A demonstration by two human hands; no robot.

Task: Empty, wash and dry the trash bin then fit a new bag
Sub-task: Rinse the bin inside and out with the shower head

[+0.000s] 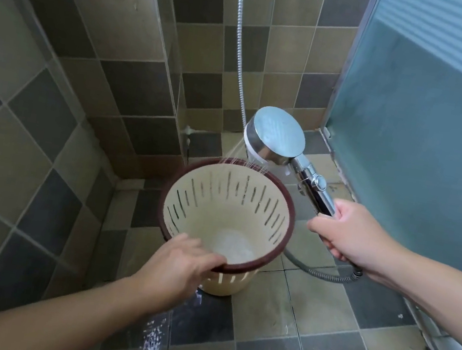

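In tiled shower corner, cream slotted trash bin (226, 204) with maroon rim held off floor tiles (323, 310), mouth tipped up toward camera, long axis leaning away. No readable writing anywhere. Left hand (178, 269) fingers clamped over near rim. Right hand (347, 235) fist wrapped round chrome shower head (275, 135) handle, spray hitting far rim, hose (320, 273) looping below

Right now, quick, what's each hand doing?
Left hand: closed on the bin rim.
Right hand: closed on the shower head handle, spraying the bin.
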